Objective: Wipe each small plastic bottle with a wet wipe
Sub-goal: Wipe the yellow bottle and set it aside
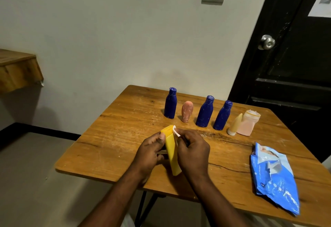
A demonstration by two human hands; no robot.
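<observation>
Left hand (149, 152) grips bottle (171, 148); right hand (192, 150), probably wipe (174, 131)

The left hand (150, 153) is gripping a yellow bottle (171, 155) over the near part of the desk (107, 146), with the thumb lying across the bottle's upper end. The right hand (192, 152) is pinching a white wet wipe (174, 131) against the bottle's right edge near its top. Further bottles are standing in a row along the far side of the desk. From left to right they are a first blue bottle (170, 105), a small pink bottle (187, 111), a second blue bottle (205, 112), a third blue bottle (222, 116), and a cream bottle (234, 124) touching a pale pink bottle (248, 123). A blue wipe pack (275, 176) is lying near the desk's right edge. A black door (295, 65) with a round knob (266, 42) is showing at the far right.
</observation>
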